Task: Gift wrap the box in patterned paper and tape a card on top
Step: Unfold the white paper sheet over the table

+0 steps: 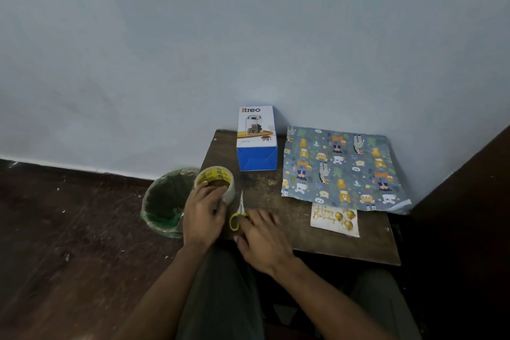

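Counted on the table [276, 188]: one box [256, 138], one sheet of patterned paper [342, 170], one card [334, 220], one roll of tape [216, 182], one pair of scissors [239, 214]. One bin [165, 203] with a green liner is seen on the floor just left of the table.

Table is small, dark, scuffed wood, pushed against a pale blue-grey wall; dark floor to the left, a dark panel at the right edge.

Box is stood upright at the table's back edge by the wall, long axis vertical, printed jar face turned toward the camera. Paper is laid flat to the box's right, long axis left-right. Card is laid just in front of the paper, lettering readable from the camera side.

Left hand [202, 215] is wrapped around the tape roll at the front-left corner. Right hand [262, 237] is blurred, laid over the scissors' yellow handles; grip cannot be told. Scissor tips point toward the wall.
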